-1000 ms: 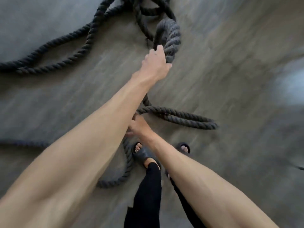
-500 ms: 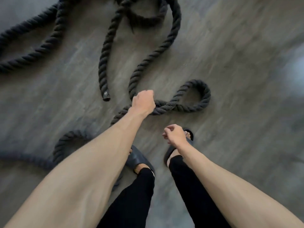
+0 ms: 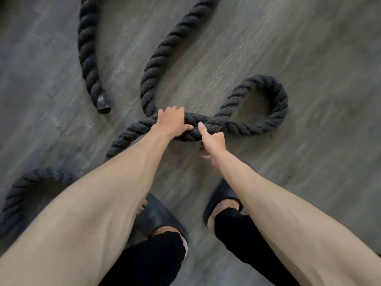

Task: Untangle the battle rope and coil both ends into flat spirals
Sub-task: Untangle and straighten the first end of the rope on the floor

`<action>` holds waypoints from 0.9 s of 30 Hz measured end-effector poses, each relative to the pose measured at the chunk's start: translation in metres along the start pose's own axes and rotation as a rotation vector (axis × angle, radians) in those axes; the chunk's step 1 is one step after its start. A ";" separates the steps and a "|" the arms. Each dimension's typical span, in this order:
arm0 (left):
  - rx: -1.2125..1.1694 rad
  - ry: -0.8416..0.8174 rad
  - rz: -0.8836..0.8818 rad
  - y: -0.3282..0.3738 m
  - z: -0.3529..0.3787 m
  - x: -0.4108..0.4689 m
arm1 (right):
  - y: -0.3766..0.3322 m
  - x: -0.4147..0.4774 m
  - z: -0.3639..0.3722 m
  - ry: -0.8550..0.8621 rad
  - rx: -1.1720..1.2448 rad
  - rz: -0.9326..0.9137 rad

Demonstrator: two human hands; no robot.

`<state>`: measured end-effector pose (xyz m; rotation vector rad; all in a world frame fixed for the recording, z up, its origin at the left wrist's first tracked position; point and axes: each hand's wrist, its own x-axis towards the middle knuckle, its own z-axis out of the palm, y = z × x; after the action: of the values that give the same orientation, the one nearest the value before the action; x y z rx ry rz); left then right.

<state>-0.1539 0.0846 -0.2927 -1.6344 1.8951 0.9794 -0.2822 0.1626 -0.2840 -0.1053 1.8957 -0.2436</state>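
On the grey floor (image 3: 309, 48), near its middle, the battle rope (image 3: 274, 120) crosses itself beside a loop. The left hand (image 3: 172, 122) clamps its fingers (image 3: 175, 110) round that crossing. The right hand (image 3: 213, 145) lays its thumb there; whether its mostly hidden fingers grip, I cannot tell.

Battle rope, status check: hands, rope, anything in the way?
Left hand grips the rope at its crossing. Right hand open, thumb touching rope. No spirals yet; capped end free on floor. In the way: rope's own crossing.
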 end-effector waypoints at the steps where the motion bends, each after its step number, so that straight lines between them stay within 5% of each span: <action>1: -0.007 0.039 -0.003 0.000 0.005 0.001 | -0.001 0.005 0.002 0.026 0.026 0.003; 11: -0.509 0.214 -0.007 0.005 -0.081 -0.103 | -0.016 -0.072 -0.072 0.063 0.137 -0.116; 14: -0.524 0.230 -0.044 -0.009 -0.127 -0.145 | -0.023 -0.115 -0.126 0.219 0.179 -0.125; 19: -0.436 0.218 -0.144 -0.026 -0.153 -0.217 | -0.057 -0.184 -0.206 0.550 -0.171 -0.237; 23: -0.351 0.228 -0.205 -0.013 -0.159 -0.255 | -0.107 -0.232 -0.222 0.550 -0.354 -0.480; 27: -0.368 0.245 -0.336 0.000 -0.170 -0.266 | -0.162 -0.272 -0.224 0.384 0.035 -0.597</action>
<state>-0.0827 0.1301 0.0117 -2.2894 1.5668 1.0656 -0.4101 0.0830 0.0730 -0.6440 2.1992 -0.7436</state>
